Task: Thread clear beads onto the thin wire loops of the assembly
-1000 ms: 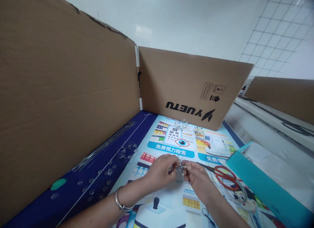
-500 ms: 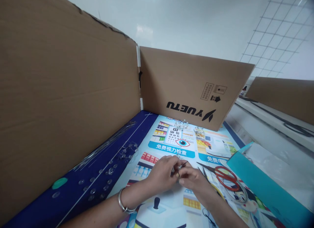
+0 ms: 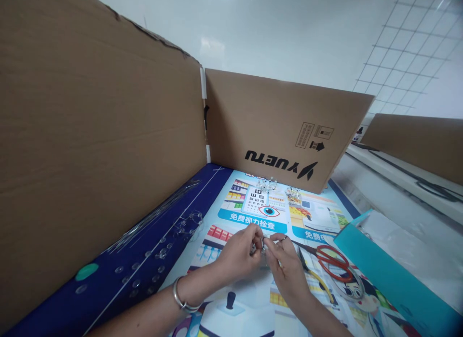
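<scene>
Both hands meet over the printed mat [image 3: 249, 308], fingertips almost touching. My left hand [image 3: 242, 252], with a silver bangle [image 3: 181, 294] on its wrist, is closed in a pinch. My right hand [image 3: 284, 262] pinches from the other side, thumb and index together. Between them is a small, clear and dark piece, perhaps wire with beads, mostly hidden by the fingers. To the right of my right hand lie red-handled scissors [image 3: 334, 262] and yellow-handled pliers [image 3: 321, 281]. Clear beads [image 3: 162, 252] lie scattered on the blue strip at the left.
Cardboard panels stand at the left [image 3: 101, 124] and back [image 3: 275, 119]. Thin wires [image 3: 155, 214] lie along the left panel, near a green disc [image 3: 88, 271]. Beaded wire pieces [image 3: 266, 184] sit by the back panel. A teal box [image 3: 394, 274] with clear plastic stands at the right.
My right hand has turned more upright, its thumb and index now pointing up at the small piece. My left hand stays nearly in place. More of the pliers shows.
</scene>
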`<state>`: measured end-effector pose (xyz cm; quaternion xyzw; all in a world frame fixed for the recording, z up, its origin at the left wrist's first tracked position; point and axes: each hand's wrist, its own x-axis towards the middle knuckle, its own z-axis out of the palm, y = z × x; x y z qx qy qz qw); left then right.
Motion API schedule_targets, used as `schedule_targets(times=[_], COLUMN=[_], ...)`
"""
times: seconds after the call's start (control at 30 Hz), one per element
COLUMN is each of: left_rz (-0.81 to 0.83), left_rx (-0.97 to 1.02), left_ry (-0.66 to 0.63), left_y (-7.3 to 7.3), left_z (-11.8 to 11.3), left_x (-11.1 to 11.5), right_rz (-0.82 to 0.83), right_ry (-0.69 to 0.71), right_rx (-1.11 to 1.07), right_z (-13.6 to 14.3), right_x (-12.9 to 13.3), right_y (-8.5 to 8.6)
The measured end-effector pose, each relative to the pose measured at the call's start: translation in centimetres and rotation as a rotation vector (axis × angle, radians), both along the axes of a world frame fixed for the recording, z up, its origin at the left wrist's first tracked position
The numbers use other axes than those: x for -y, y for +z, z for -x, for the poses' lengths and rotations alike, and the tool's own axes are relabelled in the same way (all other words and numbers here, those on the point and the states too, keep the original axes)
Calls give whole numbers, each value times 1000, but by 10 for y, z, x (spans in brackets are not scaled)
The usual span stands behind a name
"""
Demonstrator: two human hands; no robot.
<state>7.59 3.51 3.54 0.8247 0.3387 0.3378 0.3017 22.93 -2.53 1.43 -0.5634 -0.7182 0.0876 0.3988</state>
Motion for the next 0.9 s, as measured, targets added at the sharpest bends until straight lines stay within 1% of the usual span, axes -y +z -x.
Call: schedule_targets(times=[0.07,0.17,0.27,0.4,0.47,0.53,0.67,0.8,0.9], left_rz=[-39,-90,-122,-151,-175,-212,-280,-282,-286], left_rx=[-22,-52,-72,-97,-97,-102,-130,-121,-111], left_ry=[-17,-50,-78,-108,-132,-147,-145,-157,-163], left_y=[0,0,0,-3,-6,-8,-11,-12,-13], left_z=[-1,-3,-3,-3,-4,-5,-8,-10,-11], left_x=[2,6,8,9,10,11,13,13,14], right_rz=[-30,-123,-200,-234,-234,-240,-245,-253,-239], right_ry=[-78,-144,-179,-214,-221,-229,-239,-242,-247], right_rx=[172,362,481,615,624,585,464,416,438], right_z=[-2,-6,-11,-13,-12,-10,-8,-10,-12], right_x=[0,-2,-3,-3,-3,-3,-8,-15,-19], right_y=[0,2,8,19,22,21,12,5,6])
